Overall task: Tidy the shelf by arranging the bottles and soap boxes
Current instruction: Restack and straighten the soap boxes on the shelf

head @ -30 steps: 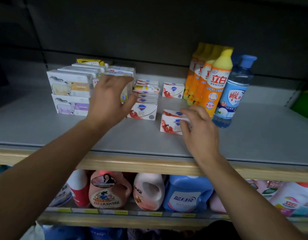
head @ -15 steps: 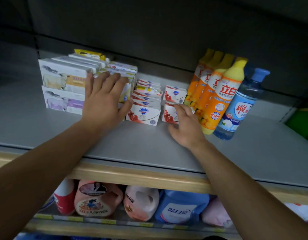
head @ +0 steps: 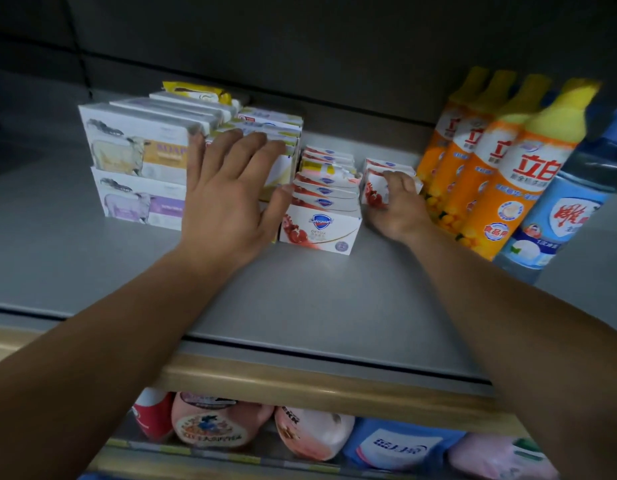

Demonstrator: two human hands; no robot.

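- Left hand: fingers straight and spread, palm flat against the front of the tall soap box stack, thumb touching the Safeguard row.
- Right hand: fingers curled round a small red-and-white soap box, just right of the Safeguard row, in front of another like it.
- Orange bottles upright in a row just right of that box; blue bottle beside them.
- All on the grey shelf.

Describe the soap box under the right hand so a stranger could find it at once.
On the grey shelf, look left of the orange bottles. The right hand grips a white soap box with red fruit print, standing apart from the front-to-back Safeguard row on its left.
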